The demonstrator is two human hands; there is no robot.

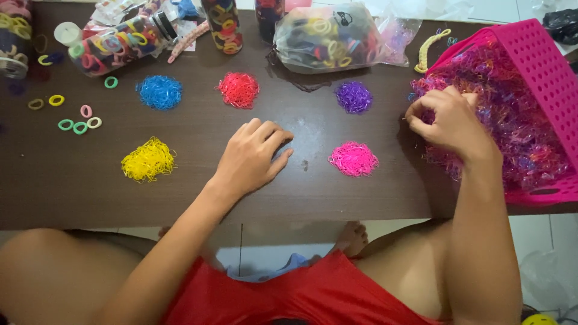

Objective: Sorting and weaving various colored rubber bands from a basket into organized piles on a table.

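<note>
Right hand [448,123] pinches shut in the mixed tiny elastic bands [518,120] w/ pink basket [542,57] at 3 o'clock (featherlight, soft, snaggy, so pick w/ fingertips), left hand [253,157] rests loosely curled, empty, at table [198,198] center.

Right fingers [421,114] curled tight, whatever they pinch too small to tell, pink basket [542,66] cut off at the right edge, jars [223,24] along the bench [198,198] cropped at the top.

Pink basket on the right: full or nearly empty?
Full. The pink basket is heaped with mixed small elastic bands spilling over its near edge, where the right hand picks at them.
</note>
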